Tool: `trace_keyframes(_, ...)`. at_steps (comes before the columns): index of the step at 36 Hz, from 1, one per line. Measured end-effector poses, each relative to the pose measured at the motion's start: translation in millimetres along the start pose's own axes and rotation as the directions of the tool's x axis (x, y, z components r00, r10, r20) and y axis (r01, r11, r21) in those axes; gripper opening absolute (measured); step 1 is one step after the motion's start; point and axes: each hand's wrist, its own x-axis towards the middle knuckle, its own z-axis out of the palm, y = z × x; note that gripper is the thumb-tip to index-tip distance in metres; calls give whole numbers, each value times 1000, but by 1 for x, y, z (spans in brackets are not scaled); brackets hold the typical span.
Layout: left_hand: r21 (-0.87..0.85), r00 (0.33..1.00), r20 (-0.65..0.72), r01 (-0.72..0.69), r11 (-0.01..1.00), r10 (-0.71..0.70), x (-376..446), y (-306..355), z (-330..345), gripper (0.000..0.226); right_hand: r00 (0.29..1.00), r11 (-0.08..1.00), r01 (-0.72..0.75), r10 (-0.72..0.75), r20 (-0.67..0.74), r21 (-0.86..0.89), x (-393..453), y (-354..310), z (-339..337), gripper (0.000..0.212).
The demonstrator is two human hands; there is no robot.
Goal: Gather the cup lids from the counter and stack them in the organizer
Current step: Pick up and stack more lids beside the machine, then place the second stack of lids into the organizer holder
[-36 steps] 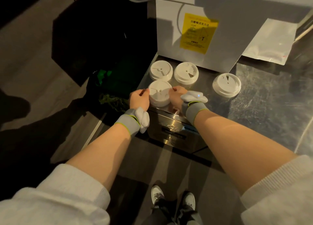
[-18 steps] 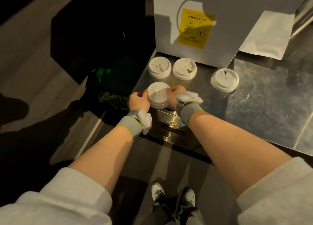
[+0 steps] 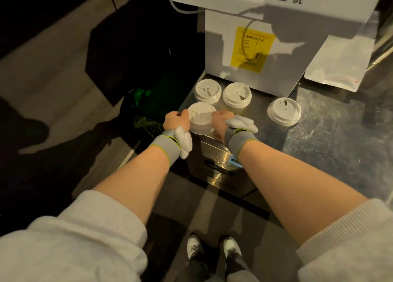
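Observation:
Several white cup lids lie on the steel counter [image 3: 331, 145]. The nearest is a short stack of lids [image 3: 201, 118] at the counter's front left corner. My left hand [image 3: 175, 120] grips its left edge and my right hand [image 3: 219, 120] grips its right edge, fingers curled round the rim. Behind it sit two more lids, one at the left [image 3: 207, 90] and one at the right [image 3: 237, 94]. A fourth lid [image 3: 284, 111] lies apart to the right. No organizer shows in view.
A white machine [image 3: 255, 47] with a yellow label stands right behind the lids. A silver foil pouch [image 3: 338, 62] leans at its right. Left of the counter is a dark bin [image 3: 146, 103] with green contents. My shoes [image 3: 212, 247] stand on the floor below.
Both hands stay clamped on the near stack of lids; the camera has tipped up a little, so more of the machine's top shows.

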Motion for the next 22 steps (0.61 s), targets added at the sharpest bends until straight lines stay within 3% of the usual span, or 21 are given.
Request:
trace_keyframes(5,-41,999,-32,-27,999,25,-11,18,-22,39,997,995,29,-35,67,94,-11,-23,-6,33)
trace_keyframes(9,-172,992,-121,-48,984,27,-34,47,-62,30,957,980,171,-190,217,105,-44,-65,-11,41)
trace_keyframes(14,-262,976,-212,-96,960,40,-62,92,-103,34,952,933,204,-260,162,296,-77,-118,-5,37)
trace_keyframes(18,-366,941,-334,-186,912,58,-92,134,-161,30,880,911,287,-373,294,296,-122,-174,5,38)
trace_keyframes(22,-365,900,-431,-236,901,62,-107,153,-207,37,811,877,393,-473,345,277,-155,-206,19,40)
